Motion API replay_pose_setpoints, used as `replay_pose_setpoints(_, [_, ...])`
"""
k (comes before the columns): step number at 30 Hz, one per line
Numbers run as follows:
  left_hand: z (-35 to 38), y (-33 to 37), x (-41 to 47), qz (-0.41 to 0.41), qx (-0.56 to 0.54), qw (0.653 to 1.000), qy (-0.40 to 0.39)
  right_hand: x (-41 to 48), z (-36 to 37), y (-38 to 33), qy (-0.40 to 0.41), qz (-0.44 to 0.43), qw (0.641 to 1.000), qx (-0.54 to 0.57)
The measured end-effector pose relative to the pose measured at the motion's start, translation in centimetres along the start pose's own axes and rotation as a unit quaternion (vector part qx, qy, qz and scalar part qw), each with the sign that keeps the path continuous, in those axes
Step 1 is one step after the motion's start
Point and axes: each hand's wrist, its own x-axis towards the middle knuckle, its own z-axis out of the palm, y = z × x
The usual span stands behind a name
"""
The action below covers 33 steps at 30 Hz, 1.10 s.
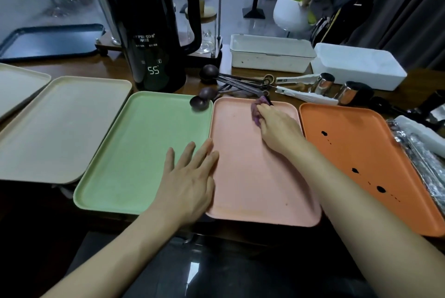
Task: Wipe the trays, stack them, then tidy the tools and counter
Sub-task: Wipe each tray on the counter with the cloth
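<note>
A: R hand (277,126)?
B: Fingers curled on purple cloth (256,111), upper centre, far end of pink tray (252,189).
A: L hand (190,177)?
B: Flat, fingers spread, holds nothing; lies across green tray (134,153) and pink edge, mid-frame.
</note>
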Motion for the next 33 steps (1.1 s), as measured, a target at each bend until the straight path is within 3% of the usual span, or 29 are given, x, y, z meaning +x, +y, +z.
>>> replay_pose_setpoints(5, [-0.3, 0.2, 0.3, 0.0, -0.017, 1.0, -0.02, -1.7, 0.6, -2.0, 0.003, 0.008, 0.999, 0.044])
replay_pose_setpoints(10, [-0.6, 0.2, 0.2, -0.001, -0.036, 0.999, -0.021, -8.4, 1.4, -5.3, -0.05, -0.095, 0.99, 0.089])
replay_pose_setpoints(16, [-0.7, -0.1, 0.2, 0.008, -0.025, 0.999, -0.024, -16.5, -2.0, -2.6, -0.143, -0.166, 0.967, 0.132])
replay_pose_setpoints(24, [-0.5, -0.2, 0.6, 0.001, -0.021, 0.999, -0.024, -14.8, -0.5, -6.7, -0.163, -0.246, 0.946, 0.137])
replay_pose_setpoints(27, [-0.6, 0.0, 0.6, -0.01, -0.026, 0.999, -0.026, -15.1, -1.2, -5.8, -0.171, -0.281, 0.937, 0.121])
replay_pose_setpoints(33, [-0.8, 0.5, 0.6, -0.035, -0.007, 0.999, -0.036, -17.6, -4.5, 1.8, -0.182, -0.273, 0.939, 0.103])
